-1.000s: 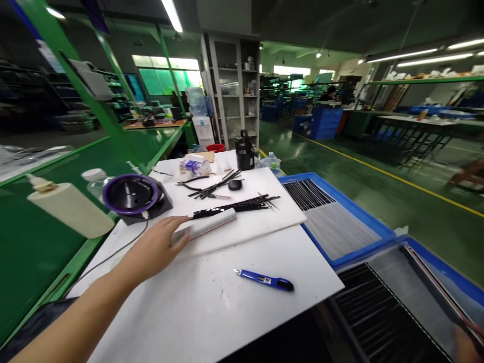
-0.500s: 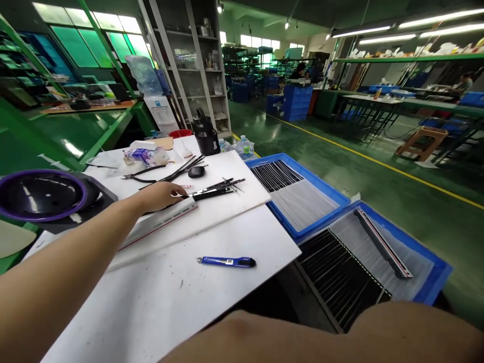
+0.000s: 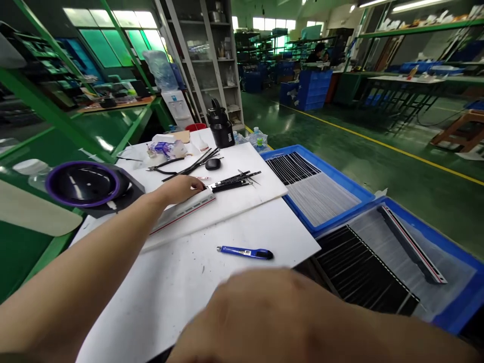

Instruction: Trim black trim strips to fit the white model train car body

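My left hand (image 3: pixel 182 189) reaches across the white table (image 3: pixel 181 297). Its fingers are curled and pinch the near end of a bundle of thin black strips (image 3: pixel 233 182). The bundle lies on a white board (image 3: pixel 264 196). Under the hand a long white bar (image 3: pixel 177 214) with a red edge lies slanted. My right hand (image 3: pixel 272 317) fills the bottom of the view, close and blurred. Only its back shows and its fingers are hidden. A blue utility knife (image 3: pixel 245 252) lies just beyond it.
A purple-rimmed black dish (image 3: pixel 83 184) and a white squeeze bottle (image 3: pixel 30 214) stand at the left. More black strips (image 3: pixel 192 165), a small black case (image 3: pixel 213 164) and a black flask (image 3: pixel 221 130) are at the back. Two blue trays (image 3: pixel 328 176) (image 3: pixel 457 252) of strips sit on the right.
My left hand went from the white bar's near end up to the black strips. My right hand rose from the right tray into the foreground. The view swung left and right.
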Motion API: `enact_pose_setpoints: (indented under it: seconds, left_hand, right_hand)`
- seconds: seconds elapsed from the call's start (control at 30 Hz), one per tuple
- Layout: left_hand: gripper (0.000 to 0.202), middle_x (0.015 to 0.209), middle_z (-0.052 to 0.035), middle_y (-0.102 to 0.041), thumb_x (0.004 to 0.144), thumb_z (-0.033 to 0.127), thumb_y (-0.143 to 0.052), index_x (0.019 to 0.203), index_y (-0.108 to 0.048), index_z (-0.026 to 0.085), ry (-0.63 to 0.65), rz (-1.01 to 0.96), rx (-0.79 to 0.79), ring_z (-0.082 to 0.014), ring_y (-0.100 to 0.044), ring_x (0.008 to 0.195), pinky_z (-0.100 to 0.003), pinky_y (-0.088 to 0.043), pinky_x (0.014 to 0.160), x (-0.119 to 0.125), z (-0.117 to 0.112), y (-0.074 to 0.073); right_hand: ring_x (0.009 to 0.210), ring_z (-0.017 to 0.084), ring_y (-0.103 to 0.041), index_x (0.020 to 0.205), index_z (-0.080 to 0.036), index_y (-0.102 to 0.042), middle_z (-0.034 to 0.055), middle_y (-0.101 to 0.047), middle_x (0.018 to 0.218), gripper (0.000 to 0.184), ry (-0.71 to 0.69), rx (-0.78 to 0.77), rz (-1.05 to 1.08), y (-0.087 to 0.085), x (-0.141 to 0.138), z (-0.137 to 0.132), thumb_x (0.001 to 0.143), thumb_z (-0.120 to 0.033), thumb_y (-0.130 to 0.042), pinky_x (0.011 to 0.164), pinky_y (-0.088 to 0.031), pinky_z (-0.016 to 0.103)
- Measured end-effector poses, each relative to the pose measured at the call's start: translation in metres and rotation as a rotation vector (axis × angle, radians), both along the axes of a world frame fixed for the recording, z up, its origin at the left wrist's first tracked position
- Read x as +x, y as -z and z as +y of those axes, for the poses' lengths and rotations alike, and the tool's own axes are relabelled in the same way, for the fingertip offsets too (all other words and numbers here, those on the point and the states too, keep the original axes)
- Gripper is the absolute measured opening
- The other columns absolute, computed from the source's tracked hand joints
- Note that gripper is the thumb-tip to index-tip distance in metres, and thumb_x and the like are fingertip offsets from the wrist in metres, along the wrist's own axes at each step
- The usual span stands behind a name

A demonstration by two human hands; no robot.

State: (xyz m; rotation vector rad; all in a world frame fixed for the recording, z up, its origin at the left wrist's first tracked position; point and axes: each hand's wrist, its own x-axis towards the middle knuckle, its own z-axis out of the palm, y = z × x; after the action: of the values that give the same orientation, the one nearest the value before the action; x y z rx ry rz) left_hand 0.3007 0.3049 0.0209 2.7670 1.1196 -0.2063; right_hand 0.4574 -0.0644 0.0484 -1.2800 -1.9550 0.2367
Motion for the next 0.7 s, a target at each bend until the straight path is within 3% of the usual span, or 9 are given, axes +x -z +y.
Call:
enact_pose_setpoints:
  seconds: [0.07, 0.17, 0.3, 0.37, 0.53, 0.7]
  left_hand:
    - [0.025, 0.126, -0.006, -0.07, 0.085, 0.037, -0.061, 0.101, -0.073, 0.021, 0.032, 0.01, 0.01, -0.0234, -0.065, 0.108, -0.04, -0.048, 0.098, 0.001, -0.002, -0.003]
    - [0.023, 0.129, -0.001, -0.07, 0.078, 0.032, -0.058, 0.092, -0.074, 0.026, 0.059, 0.012, 0.027, -0.0236, -0.067, 0.108, -0.032, -0.049, 0.094, 0.001, -0.004, -0.006]
    - [0.023, 0.129, -0.0044, -0.069, 0.078, 0.03, -0.057, 0.091, -0.074, 0.022, 0.084, -0.006, 0.05, -0.0237, -0.066, 0.11, -0.035, -0.049, 0.095, -0.002, -0.006, -0.007]
    - [0.023, 0.129, -0.0067, -0.069, 0.08, 0.031, -0.059, 0.093, -0.074, 0.02, 0.09, -0.015, 0.059, -0.023, -0.065, 0.111, -0.037, -0.049, 0.096, -0.003, -0.007, -0.007]
    - [0.032, 0.115, -0.0065, -0.075, 0.08, 0.04, -0.06, 0.101, -0.075, 0.022, 0.025, -0.053, 0.119, -0.0244, -0.069, 0.097, -0.036, -0.052, 0.086, -0.007, -0.007, -0.012]
    - [0.031, 0.106, -0.0025, -0.078, 0.081, 0.038, -0.055, 0.097, -0.077, 0.022, -0.006, -0.141, 0.181, -0.0226, -0.07, 0.091, -0.029, -0.052, 0.082, -0.022, -0.022, -0.038]
  right_hand:
    - [0.097, 0.027, -0.056, 0.11, -0.018, -0.067, 0.0076, -0.063, 0.102, 0.031, -0.029, 0.03, -0.088, 0.013, 0.007, 0.014, 0.083, -0.014, -0.052, 0.091, -0.05, 0.041]
    - [0.115, 0.032, -0.046, 0.125, -0.008, -0.061, 0.0164, -0.055, 0.121, 0.04, 0.097, -0.009, -0.054, 0.056, 0.018, 0.034, 0.086, -0.016, -0.06, 0.101, -0.042, 0.049]
    - [0.111, 0.03, -0.048, 0.13, -0.009, -0.058, 0.0134, -0.058, 0.117, 0.044, 0.134, -0.061, -0.029, 0.102, 0.025, 0.049, 0.086, -0.011, -0.067, 0.1, -0.042, 0.049]
    - [0.105, 0.027, -0.05, 0.125, -0.011, -0.06, 0.0094, -0.061, 0.11, 0.036, 0.138, -0.068, -0.021, 0.109, 0.025, 0.052, 0.09, -0.006, -0.061, 0.097, -0.043, 0.046]
    - [0.099, 0.026, -0.051, 0.119, -0.014, -0.062, 0.0062, -0.061, 0.105, 0.031, 0.149, -0.09, -0.017, 0.107, 0.024, 0.05, 0.091, -0.001, -0.059, 0.091, -0.045, 0.044]
    - [0.096, 0.025, -0.052, 0.115, -0.018, -0.063, 0.0048, -0.06, 0.103, 0.032, 0.153, -0.104, -0.015, 0.105, 0.023, 0.05, 0.09, 0.002, -0.06, 0.088, -0.045, 0.043]
